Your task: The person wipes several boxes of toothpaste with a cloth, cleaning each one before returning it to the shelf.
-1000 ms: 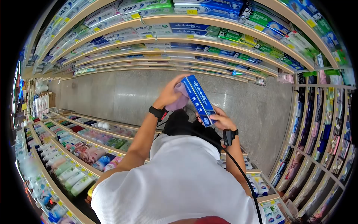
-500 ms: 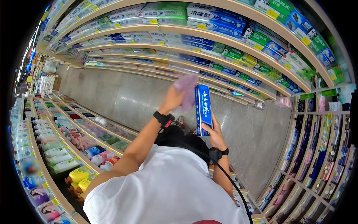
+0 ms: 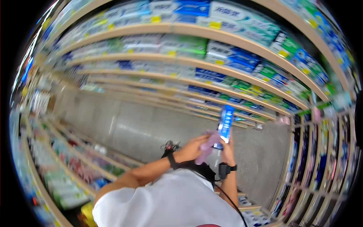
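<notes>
In my right hand [image 3: 227, 152] is a blue toothpaste box [image 3: 226, 123] with white lettering, gripped near its lower end and pointing up toward the shelves. My left hand [image 3: 191, 148] has its fingers closed on a purple cloth [image 3: 207, 146]. The cloth hangs beside the lower part of the box, close to my right fingers; whether it touches the box is blurred. Both hands are in front of my body, above the aisle floor.
Shelves of boxed toothpaste [image 3: 242, 20] curve across the front. Bottles line the shelf [image 3: 56, 176] at the left, and a rack [image 3: 289, 166] of narrow packages stands at the right. Grey floor [image 3: 132, 117] lies between them. A black cable [image 3: 233, 196] runs beside my right arm.
My left hand has brought the cloth down and right, near the box's lower end. My right hand and the box sit further right and lower in view. The view has shifted and blurred.
</notes>
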Motion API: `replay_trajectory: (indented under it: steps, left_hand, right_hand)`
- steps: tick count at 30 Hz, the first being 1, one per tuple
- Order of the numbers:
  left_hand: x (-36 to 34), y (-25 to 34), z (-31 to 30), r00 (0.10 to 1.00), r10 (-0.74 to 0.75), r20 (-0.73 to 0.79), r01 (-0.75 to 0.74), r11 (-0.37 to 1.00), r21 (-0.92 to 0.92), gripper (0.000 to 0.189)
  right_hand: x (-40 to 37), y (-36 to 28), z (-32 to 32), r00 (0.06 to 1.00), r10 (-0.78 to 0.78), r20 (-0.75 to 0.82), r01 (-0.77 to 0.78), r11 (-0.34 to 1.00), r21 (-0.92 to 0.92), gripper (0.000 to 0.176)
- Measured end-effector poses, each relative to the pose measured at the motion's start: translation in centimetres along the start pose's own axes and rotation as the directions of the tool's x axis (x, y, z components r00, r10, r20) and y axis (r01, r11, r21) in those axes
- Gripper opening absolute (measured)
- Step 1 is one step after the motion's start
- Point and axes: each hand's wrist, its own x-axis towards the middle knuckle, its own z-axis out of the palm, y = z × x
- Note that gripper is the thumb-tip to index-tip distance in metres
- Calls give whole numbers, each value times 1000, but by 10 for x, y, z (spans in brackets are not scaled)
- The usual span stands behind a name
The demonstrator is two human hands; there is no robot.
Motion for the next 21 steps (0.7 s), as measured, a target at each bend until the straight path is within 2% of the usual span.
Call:
replay_trajectory:
  steps: [1,2,3,4,5,6,8,9,11,12,13,14,15,17,18,19,21]
  left_hand:
    - [3,-3,-16,994,-82,-67,72,987,-143,38]
    - [2,-33,-32,990,29,-139,-29,1000,2,36]
    - [4,-57,-52,972,12,-233,-11,1000,5,31]
    - [6,-82,-77,952,11,-307,11,997,70,25]
    - [15,-79,-108,920,79,-384,-65,997,49,22]
    - [17,-96,-136,921,-64,-384,73,997,9,23]
    - [25,-112,-166,873,-33,-486,26,999,-21,21]
    - [25,-117,-173,888,-18,-459,35,999,28,34]
    - [12,-116,-175,887,-217,-408,200,976,-84,35]
    - [5,-119,-173,894,-200,-400,172,979,-105,35]
    - [2,-118,-169,912,-167,-375,133,985,-114,35]
    - [-1,-94,-165,884,-100,-457,148,986,72,36]
    - [3,-102,-165,932,-77,-353,77,997,-13,37]
    - [10,-97,-156,949,-77,-307,22,984,-178,29]
    - [15,-96,-150,960,-41,-279,-15,980,-196,29]
    - [18,-100,-147,969,-30,-244,-19,980,-198,29]
    - [27,-103,-143,981,-1,-192,-39,978,-205,29]
  right_hand:
    - [5,8,14,1000,3,21,-1,995,-102,59]
    - [0,9,42,999,-9,45,12,999,-53,64]
    - [0,11,63,994,76,78,-58,976,-211,68]
    - [-5,6,94,989,27,147,11,968,-249,75]
    - [-5,24,115,982,-6,189,35,988,-152,83]
    - [-3,37,132,970,-1,243,54,976,-212,90]
    - [-3,53,169,959,-99,265,154,968,-199,94]
    - [-4,55,177,966,-117,230,188,930,-315,93]
    - [-7,63,190,984,-35,177,73,974,-216,93]
    - [-11,66,193,977,4,212,48,970,-238,93]
    - [-19,64,192,979,47,200,-27,994,-103,95]
    - [-23,63,194,984,67,167,-76,996,46,97]
    - [-26,65,194,989,37,141,-44,998,49,97]
    - [-38,69,188,998,-63,30,64,996,-63,96]
    - [-42,68,187,995,-94,-18,90,983,-161,91]
    - [-52,57,188,996,91,-7,-88,977,192,83]
    - [-55,70,169,991,130,-24,-110,912,396,78]
